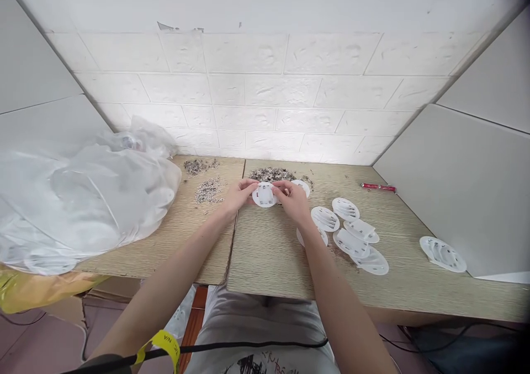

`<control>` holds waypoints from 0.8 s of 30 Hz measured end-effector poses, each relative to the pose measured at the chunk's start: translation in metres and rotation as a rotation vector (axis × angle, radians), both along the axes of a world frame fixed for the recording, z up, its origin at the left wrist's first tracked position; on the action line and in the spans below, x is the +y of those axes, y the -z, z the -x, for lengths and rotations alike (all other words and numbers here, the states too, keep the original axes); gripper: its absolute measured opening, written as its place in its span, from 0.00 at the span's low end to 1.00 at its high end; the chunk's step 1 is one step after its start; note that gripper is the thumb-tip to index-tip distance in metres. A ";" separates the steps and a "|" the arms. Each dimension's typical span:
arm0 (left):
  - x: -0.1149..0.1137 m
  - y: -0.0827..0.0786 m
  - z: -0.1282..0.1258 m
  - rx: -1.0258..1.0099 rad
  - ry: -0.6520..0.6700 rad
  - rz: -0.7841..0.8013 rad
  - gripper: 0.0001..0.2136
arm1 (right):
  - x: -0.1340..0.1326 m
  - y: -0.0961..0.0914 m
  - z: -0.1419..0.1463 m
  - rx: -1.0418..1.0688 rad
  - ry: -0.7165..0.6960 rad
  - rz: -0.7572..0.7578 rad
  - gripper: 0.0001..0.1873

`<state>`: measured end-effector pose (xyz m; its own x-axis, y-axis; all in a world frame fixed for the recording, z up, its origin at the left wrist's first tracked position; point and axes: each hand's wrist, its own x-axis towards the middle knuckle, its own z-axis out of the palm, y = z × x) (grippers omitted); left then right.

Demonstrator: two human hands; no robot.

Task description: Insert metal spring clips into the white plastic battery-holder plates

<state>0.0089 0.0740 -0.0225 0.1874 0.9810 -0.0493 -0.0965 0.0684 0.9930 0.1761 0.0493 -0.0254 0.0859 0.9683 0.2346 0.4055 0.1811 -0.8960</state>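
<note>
Between my two hands is a round white plastic disc (265,196) with small metal bits set along its edges. My left hand (240,194) pinches the disc's left rim, and my right hand (292,198) grips its right side, thumb on top. Just behind it lies a heap of small metal pieces (272,174). Another white disc (302,186) sits partly hidden behind my right hand. Beside my right forearm are several more white discs (325,219), some overlapping, some with metal parts and raised ribs.
A big translucent plastic bag (91,197) of white parts covers the table's left. Two smaller piles of metal bits (208,191) lie left of the board seam. At right are a red tool (378,187) and a single disc (443,254) near the side panel (464,192). A black cable (248,344) crosses my lap.
</note>
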 end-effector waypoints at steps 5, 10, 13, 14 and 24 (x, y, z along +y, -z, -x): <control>0.000 0.000 0.000 -0.039 -0.037 0.034 0.10 | 0.003 0.006 0.001 0.137 -0.045 0.022 0.17; 0.000 -0.001 0.000 -0.060 -0.070 0.055 0.09 | 0.005 0.011 0.003 0.174 -0.050 0.014 0.17; 0.000 0.000 0.000 -0.058 -0.067 0.050 0.11 | 0.005 0.011 0.004 0.180 -0.043 0.007 0.18; 0.001 0.001 0.000 -0.060 -0.065 0.050 0.12 | 0.004 0.011 0.004 0.188 -0.043 0.006 0.19; 0.002 0.001 0.001 -0.071 -0.042 0.070 0.10 | 0.003 0.007 0.006 0.250 -0.018 0.039 0.19</control>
